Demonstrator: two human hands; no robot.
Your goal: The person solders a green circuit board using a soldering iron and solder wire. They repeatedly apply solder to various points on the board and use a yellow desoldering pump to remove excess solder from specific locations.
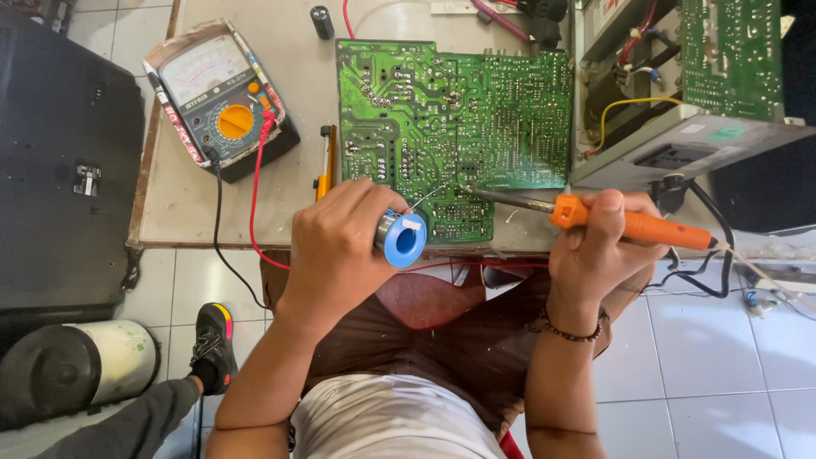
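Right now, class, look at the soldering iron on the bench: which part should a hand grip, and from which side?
Grip the soldering iron by its orange handle, coming from the cord end on the right, as the right hand does. The bare metal shaft and tip point left at the green circuit board, so keep fingers behind the collar.

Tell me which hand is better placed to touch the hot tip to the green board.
Right. The right hand grips the orange soldering iron, its tip already over the green board. The left hand is occupied with the blue solder spool.
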